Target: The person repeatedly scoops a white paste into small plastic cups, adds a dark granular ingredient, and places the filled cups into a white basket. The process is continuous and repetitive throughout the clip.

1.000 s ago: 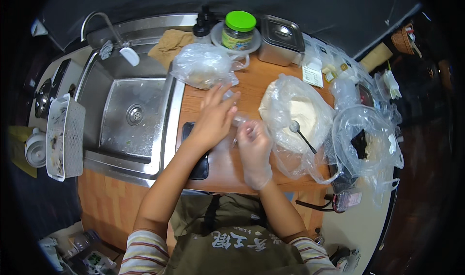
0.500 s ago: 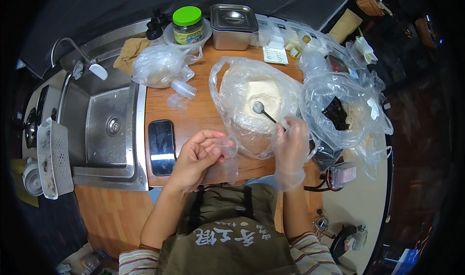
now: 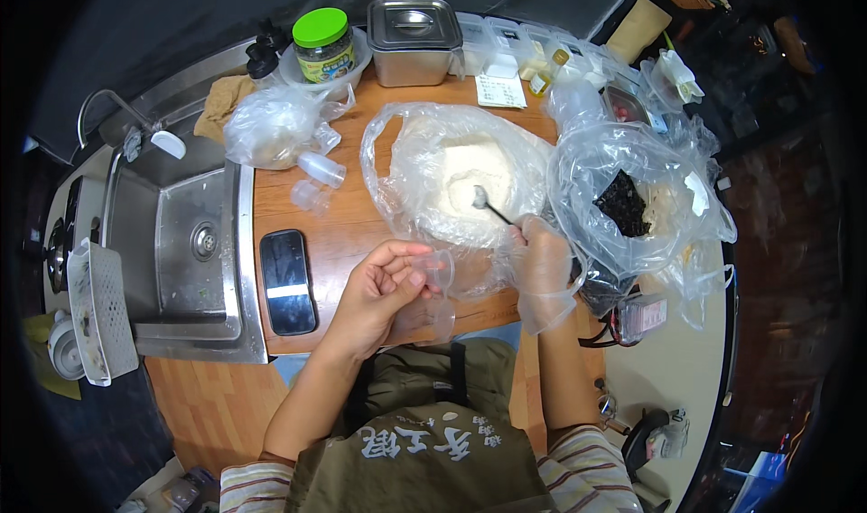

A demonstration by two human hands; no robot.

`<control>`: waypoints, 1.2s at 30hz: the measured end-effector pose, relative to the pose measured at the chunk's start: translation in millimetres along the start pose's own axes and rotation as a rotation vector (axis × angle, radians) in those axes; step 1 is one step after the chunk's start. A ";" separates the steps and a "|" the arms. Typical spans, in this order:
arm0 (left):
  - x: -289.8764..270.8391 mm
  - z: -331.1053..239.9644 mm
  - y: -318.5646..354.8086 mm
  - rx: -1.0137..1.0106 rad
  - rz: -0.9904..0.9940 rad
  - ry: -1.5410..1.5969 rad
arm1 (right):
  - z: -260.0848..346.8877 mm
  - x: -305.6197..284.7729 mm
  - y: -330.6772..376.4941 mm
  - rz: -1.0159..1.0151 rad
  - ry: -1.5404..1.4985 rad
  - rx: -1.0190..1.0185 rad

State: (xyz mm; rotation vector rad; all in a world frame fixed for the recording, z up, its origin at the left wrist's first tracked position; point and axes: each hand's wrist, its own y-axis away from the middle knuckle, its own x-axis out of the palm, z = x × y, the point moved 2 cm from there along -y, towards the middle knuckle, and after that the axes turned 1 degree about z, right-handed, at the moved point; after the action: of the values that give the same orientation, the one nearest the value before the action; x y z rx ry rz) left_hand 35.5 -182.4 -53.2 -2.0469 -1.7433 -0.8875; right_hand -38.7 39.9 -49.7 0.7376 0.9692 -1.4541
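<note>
My bare left hand [image 3: 375, 289] pinches the rim of a small clear plastic cup [image 3: 437, 278] over the table's front edge; a second rounded clear part hangs below it, perhaps its lid. A thin clear glove covers my right hand [image 3: 544, 265], which is closed around the dark handle of a spoon [image 3: 498, 211]. The spoon's bowl end rests in a hollow of pale cream powder [image 3: 474, 163]. That powder fills an opened clear plastic bag [image 3: 390, 134] lying on the wooden table [image 3: 348, 219].
Right of the powder stands another clear bag [image 3: 578, 165] with dark sheet-like pieces [image 3: 623, 206]. A phone [image 3: 287, 283] lies beside the sink [image 3: 185, 242]. Loose clear cups [image 3: 318, 174], a green-lidded jar [image 3: 323, 48] and a lidded steel container [image 3: 414, 48] are farther back.
The spoon's bowl, pale and raised-looking before, now sits in the powder. My right hand has shifted slightly; my left hand still holds the cup. The whole view has also shifted a little.
</note>
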 end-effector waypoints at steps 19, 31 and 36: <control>22.0 18.1 -46.7 -0.088 -0.223 0.179 | -9.2 -34.8 3.2 0.171 -0.967 0.534; 32.1 34.4 -88.2 -0.041 -0.138 0.330 | 19.8 -59.4 12.2 -0.276 -0.163 -0.323; 25.2 33.9 -86.2 -0.052 -0.153 0.319 | 14.2 -49.0 4.6 -0.205 -0.412 0.089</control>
State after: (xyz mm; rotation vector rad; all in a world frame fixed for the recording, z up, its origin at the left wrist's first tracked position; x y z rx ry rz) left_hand -37.3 -124.3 -76.6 -1.7038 -1.7281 -1.2412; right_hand -27.0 50.2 -0.9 0.3836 0.6785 -1.7519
